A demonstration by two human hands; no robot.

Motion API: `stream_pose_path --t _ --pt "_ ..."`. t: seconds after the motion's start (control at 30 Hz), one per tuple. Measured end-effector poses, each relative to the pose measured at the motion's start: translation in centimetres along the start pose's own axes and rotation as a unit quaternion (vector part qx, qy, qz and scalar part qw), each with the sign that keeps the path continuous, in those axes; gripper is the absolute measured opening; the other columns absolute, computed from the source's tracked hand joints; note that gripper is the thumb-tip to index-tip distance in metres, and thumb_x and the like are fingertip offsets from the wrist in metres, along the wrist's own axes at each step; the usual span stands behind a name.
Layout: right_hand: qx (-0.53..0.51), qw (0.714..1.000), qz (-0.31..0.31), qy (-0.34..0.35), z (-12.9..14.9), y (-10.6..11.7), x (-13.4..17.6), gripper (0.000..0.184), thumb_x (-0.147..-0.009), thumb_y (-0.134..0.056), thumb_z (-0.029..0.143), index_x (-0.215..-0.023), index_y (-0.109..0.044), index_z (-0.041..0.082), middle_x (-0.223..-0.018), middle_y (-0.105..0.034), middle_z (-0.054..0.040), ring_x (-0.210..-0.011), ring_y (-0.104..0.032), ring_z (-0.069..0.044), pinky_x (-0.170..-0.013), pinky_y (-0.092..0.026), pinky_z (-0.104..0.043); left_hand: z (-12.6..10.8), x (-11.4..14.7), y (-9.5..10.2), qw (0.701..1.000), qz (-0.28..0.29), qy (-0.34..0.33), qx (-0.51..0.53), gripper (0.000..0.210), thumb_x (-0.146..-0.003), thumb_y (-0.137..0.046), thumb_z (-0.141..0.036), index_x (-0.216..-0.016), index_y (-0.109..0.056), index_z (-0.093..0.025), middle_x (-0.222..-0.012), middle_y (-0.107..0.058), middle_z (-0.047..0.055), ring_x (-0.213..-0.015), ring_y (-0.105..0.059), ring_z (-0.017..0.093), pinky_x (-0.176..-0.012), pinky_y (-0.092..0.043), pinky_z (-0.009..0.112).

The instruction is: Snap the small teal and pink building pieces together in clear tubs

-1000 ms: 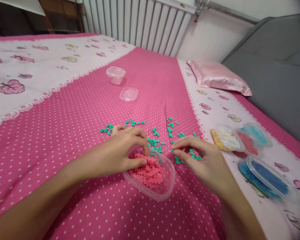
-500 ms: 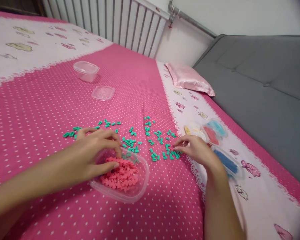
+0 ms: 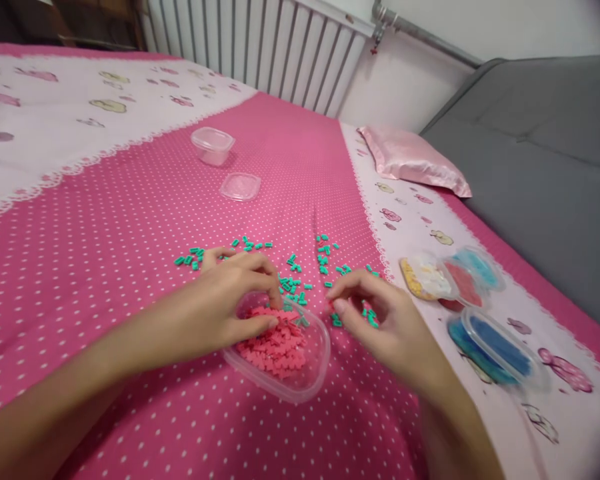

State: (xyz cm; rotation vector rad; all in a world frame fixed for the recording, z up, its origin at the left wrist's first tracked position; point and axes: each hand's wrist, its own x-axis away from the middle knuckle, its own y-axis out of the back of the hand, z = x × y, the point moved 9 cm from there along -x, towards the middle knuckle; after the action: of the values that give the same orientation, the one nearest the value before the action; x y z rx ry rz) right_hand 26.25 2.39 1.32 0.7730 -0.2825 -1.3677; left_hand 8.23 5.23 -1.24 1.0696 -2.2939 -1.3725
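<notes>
My left hand is closed on the far left side of a clear plastic container, thumb inside over the contents. Small pinkish-red building pieces are heaped in it. To the right of the container, my right hand pinches what looks like a small red piece, mostly hidden by the fingertips. Small green pieces lie scattered on the pink dotted bedspread, around and beyond both hands; some are covered by the right hand.
Farther back are another clear container and a clear lid. On the right lie containers of yellow-and-white pieces, red pieces, light-blue pieces and dark-blue pieces. A pink pillow rests near the grey headboard.
My right hand has moved from the scattered green pieces toward the container, fingertips pinched. The left hand keeps its grip on the container. The whole view has shifted, so things appear farther right.
</notes>
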Motion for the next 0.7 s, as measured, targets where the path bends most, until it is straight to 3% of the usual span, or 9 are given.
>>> stream_pose_path --t 0.1,0.3,0.43,0.57,0.7 --pt "-0.033 0.999 0.000 0.040 2.7 -2.4 0.7 0.013 -0.087 -0.058 0.015 -0.087 -0.066 0.025 -0.080 -0.070 0.0058 -0.069 -0.063 -0.010 -0.064 -0.049 -0.023 -0.2 0.1 0.1 1.000 -0.006 0.001 0.010 0.017 -0.096 -0.064 -0.046 -0.098 -0.072 -0.031 -0.116 -0.065 -0.004 -0.109 -0.058 0.020 -0.097 -0.022 0.038" --pt "-0.100 0.995 0.018 -0.009 1.0 -3.6 0.4 0.011 -0.082 -0.069 0.015 -0.088 -0.070 0.024 -0.077 -0.075 0.0043 -0.065 -0.070 -0.012 -0.064 -0.057 -0.023 -0.4 0.1 0.2 1.000 -0.008 0.000 0.024 0.013 -0.095 -0.066 -0.041 -0.094 -0.072 -0.029 -0.115 -0.064 -0.004 -0.111 -0.057 0.020 -0.098 -0.021 0.037" --pt "-0.012 0.999 0.007 0.048 1.6 -2.9 0.4 0.011 -0.088 -0.071 0.014 -0.088 -0.074 0.025 -0.084 -0.080 0.0043 -0.075 -0.074 -0.013 -0.071 -0.057 -0.024 -0.3 0.1 0.3 0.999 -0.007 0.010 0.036 0.013 -0.095 -0.066 -0.041 -0.095 -0.072 -0.029 -0.113 -0.064 -0.004 -0.107 -0.057 0.019 -0.096 -0.023 0.037" --pt "0.072 0.993 -0.018 0.089 2.2 -2.4 0.9 0.029 -0.089 -0.070 0.004 -0.112 -0.072 0.021 -0.097 -0.082 0.0011 -0.085 -0.077 -0.014 -0.075 -0.057 -0.025 -0.4 0.1 0.4 0.999 -0.006 0.016 0.032 0.011 -0.094 -0.066 -0.039 -0.097 -0.072 -0.030 -0.111 -0.065 -0.005 -0.104 -0.058 0.019 -0.094 -0.023 0.037" --pt "0.180 0.967 -0.032 0.176 3.7 -2.8 1.3 0.025 -0.091 -0.068 0.006 -0.113 -0.073 0.017 -0.086 -0.076 -0.0028 -0.079 -0.069 -0.019 -0.071 -0.052 -0.032 -0.6 0.1 0.5 0.999 -0.007 0.012 0.033 0.014 -0.096 -0.064 -0.042 -0.096 -0.071 -0.029 -0.112 -0.064 -0.004 -0.105 -0.058 0.020 -0.095 -0.023 0.038"
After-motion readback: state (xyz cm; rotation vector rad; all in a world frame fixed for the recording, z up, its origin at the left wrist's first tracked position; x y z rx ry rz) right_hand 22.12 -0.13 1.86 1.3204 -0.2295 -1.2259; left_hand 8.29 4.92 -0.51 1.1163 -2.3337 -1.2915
